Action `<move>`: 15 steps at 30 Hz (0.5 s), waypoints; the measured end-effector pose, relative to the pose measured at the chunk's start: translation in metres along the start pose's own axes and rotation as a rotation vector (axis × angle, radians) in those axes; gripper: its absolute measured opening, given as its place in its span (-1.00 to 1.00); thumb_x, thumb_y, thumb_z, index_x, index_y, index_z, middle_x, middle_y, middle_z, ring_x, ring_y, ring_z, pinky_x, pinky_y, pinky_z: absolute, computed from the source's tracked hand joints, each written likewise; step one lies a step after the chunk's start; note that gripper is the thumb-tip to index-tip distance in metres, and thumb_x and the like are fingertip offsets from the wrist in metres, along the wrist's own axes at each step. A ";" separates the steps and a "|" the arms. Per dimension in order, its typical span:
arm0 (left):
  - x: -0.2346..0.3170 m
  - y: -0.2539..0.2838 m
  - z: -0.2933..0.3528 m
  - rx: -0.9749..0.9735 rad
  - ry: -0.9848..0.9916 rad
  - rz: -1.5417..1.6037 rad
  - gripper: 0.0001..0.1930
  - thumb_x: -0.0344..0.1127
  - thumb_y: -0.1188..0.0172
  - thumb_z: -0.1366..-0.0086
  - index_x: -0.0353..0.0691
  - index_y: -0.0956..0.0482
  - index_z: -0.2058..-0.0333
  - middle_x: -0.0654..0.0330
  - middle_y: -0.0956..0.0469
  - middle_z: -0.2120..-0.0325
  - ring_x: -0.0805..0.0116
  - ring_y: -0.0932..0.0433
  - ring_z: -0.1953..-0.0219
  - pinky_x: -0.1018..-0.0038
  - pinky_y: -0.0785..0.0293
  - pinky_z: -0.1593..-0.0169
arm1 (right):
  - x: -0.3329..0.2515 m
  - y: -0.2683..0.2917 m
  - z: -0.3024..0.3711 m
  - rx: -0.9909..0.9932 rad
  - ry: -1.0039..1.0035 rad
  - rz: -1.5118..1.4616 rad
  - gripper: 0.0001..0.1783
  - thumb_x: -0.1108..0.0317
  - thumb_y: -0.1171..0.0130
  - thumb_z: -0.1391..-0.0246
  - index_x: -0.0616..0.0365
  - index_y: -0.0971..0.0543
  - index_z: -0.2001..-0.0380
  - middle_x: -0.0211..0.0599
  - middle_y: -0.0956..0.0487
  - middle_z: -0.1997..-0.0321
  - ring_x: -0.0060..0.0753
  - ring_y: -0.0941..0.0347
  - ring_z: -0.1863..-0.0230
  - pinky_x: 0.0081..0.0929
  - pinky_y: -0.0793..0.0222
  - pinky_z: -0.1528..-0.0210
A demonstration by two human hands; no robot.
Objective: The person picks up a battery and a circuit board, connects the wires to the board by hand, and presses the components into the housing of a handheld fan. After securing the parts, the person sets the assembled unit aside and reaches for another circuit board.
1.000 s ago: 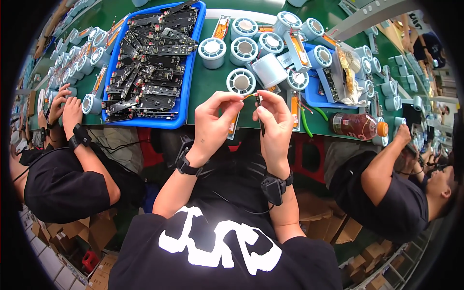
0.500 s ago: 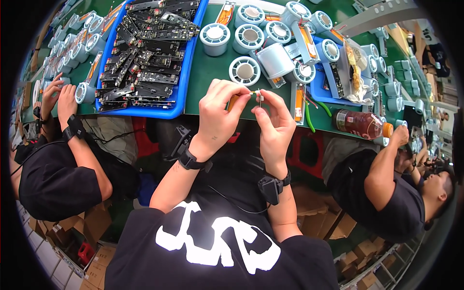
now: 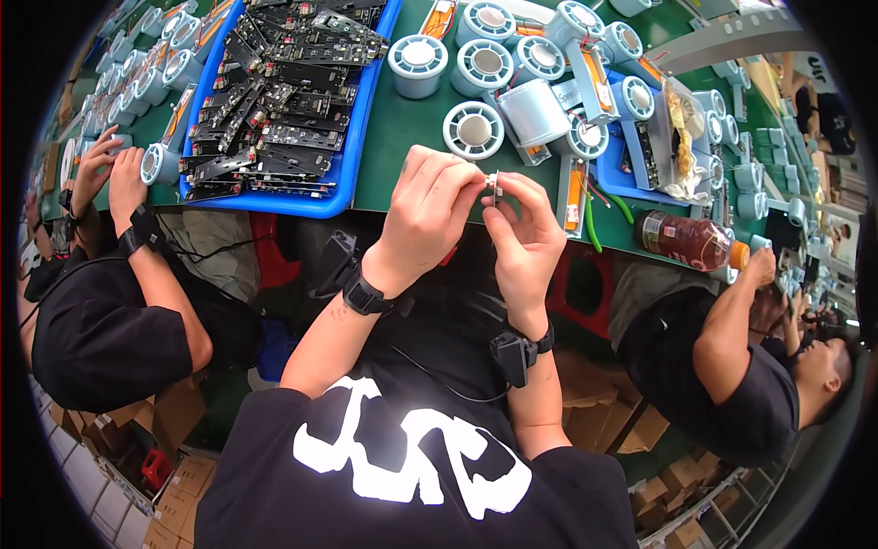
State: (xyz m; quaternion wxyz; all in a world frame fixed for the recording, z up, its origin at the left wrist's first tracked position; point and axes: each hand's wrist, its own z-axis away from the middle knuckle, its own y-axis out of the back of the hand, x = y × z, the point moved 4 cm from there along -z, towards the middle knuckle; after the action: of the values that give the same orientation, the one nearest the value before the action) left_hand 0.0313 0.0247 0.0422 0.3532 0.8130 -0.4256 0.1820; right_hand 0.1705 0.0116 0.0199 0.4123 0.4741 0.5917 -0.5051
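Here, the right grip (image 3: 495, 190) is pinching a small thin part (image 3: 497, 182) between thumb and finger. Right beside it, the left hand (image 3: 432, 212) is keeping its fingertips bunched; I cannot tell whether they are holding anything. Beyond both, pale blue drums (image 3: 475, 130) are standing on the green counter (image 3: 402, 128); rightward, a bottle (image 3: 686, 240) is lying.

Head fisheye: faces down from your head.
Black T-shirt (image 3: 430, 448): nearest your lens, lower edge.
Green workbench (image 3: 402, 137): farther from you, across the top.
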 end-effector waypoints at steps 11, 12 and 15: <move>-0.004 0.001 -0.001 -0.046 -0.016 0.020 -0.83 -0.59 -0.32 -0.11 -0.26 -0.57 0.31 0.17 -0.55 0.39 0.16 -0.47 0.34 0.35 -0.44 0.29 | -0.001 0.002 0.001 -0.013 0.005 0.013 -0.58 0.81 -0.11 -0.06 0.40 -0.53 -0.02 -0.12 -0.45 -0.14 -0.34 -0.48 -0.10 -0.37 -0.47 -0.18; -0.005 0.000 -0.001 -0.062 -0.006 0.016 -0.84 -0.58 -0.31 -0.13 -0.26 -0.57 0.32 0.17 -0.55 0.39 0.16 -0.47 0.34 0.35 -0.44 0.29 | -0.001 0.001 0.000 0.001 -0.017 -0.011 -0.59 0.80 -0.11 -0.06 0.40 -0.53 -0.02 -0.12 -0.45 -0.14 -0.34 -0.48 -0.11 -0.36 -0.47 -0.18; -0.007 0.000 -0.003 -0.074 -0.009 0.000 -0.87 -0.56 -0.30 -0.15 -0.25 -0.56 0.32 0.17 -0.54 0.39 0.15 -0.46 0.32 0.34 -0.43 0.26 | 0.000 0.000 -0.001 0.030 -0.062 -0.057 -0.59 0.80 -0.11 -0.06 0.40 -0.53 -0.02 -0.11 -0.45 -0.14 -0.34 -0.48 -0.11 -0.35 -0.48 -0.18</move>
State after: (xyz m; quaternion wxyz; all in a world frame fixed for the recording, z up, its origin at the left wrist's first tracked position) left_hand 0.0273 0.0305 0.0401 0.3812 0.8002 -0.4336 0.1626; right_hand 0.1708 0.0121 0.0203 0.4087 0.4472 0.5843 -0.5400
